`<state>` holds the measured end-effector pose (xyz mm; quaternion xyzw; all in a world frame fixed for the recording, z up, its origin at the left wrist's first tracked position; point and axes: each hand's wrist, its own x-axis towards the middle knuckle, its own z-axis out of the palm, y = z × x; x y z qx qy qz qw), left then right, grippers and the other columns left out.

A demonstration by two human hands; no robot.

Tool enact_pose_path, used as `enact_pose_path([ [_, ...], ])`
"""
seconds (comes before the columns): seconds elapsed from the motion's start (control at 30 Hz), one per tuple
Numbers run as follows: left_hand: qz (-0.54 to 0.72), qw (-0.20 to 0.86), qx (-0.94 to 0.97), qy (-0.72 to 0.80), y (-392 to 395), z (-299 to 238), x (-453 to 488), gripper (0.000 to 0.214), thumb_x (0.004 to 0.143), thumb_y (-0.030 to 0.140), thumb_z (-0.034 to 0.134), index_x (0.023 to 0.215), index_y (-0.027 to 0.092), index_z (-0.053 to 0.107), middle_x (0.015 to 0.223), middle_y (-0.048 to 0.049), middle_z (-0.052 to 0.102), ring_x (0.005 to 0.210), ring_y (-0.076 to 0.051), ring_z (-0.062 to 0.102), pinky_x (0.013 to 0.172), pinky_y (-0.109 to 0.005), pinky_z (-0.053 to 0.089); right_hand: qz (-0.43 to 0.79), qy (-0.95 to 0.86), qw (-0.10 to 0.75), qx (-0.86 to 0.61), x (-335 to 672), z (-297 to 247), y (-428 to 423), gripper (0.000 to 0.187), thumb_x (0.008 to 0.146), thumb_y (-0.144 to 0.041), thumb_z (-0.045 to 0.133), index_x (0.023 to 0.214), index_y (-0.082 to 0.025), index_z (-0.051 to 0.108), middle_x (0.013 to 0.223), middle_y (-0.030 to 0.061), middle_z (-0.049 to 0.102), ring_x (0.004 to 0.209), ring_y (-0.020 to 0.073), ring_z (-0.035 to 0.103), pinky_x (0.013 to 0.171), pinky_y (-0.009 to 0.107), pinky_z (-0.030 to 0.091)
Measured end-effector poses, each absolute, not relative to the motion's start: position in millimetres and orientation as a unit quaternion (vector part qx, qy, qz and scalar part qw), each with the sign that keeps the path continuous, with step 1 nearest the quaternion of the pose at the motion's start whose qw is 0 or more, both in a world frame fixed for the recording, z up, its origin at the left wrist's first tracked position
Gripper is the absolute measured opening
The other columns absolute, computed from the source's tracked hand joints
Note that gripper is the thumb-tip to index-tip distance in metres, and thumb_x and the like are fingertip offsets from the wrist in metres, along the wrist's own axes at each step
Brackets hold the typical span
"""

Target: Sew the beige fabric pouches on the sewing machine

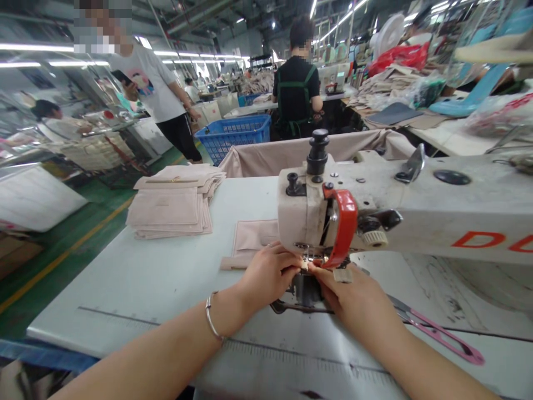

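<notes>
Both my hands meet under the head of a cream sewing machine (400, 205) with a red guard (345, 225). My left hand (266, 273), a silver bangle on its wrist, pinches a small beige strip (234, 263) at the needle. My right hand (353, 303) pinches the same small piece from the right, fingers closed near the presser foot. A beige fabric panel (254, 234) lies flat just behind my left hand, partly under the machine head.
A stack of beige fabric pieces (172, 203) sits at the table's far left. Pink-handled snips (441, 332) lie right of my right hand. Behind are a blue basket (233, 136), a beige cloth bin (287, 153) and two standing people.
</notes>
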<state>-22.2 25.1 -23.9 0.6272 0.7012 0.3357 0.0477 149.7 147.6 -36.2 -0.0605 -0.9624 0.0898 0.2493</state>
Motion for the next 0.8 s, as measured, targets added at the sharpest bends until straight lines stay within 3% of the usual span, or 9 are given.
enact_pose_path([
  [0.63,0.317,0.055,0.619,0.716,28,-28,-23,0.014,0.084,0.011,0.064,0.087,0.020,0.074,0.096,-0.0031,0.074,0.093,-0.020,0.066,0.091,-0.034,0.050,0.058,-0.967,0.234,-0.084,150,-43,147,0.037,0.090,-0.011,0.048,0.121,-0.020,0.066,0.107,0.0108,0.069,0.093,0.0242,0.063,0.079,0.036,0.056],
  [0.8,0.280,0.028,0.641,0.714,27,-30,-20,0.010,0.081,0.014,0.067,0.085,0.021,0.074,0.093,0.0010,0.075,0.091,-0.016,0.068,0.089,-0.027,0.050,0.016,-0.962,0.270,-0.045,155,-67,160,0.037,0.090,-0.014,0.046,0.118,-0.023,0.068,0.114,0.0087,0.069,0.098,0.0253,0.066,0.081,0.036,0.057],
])
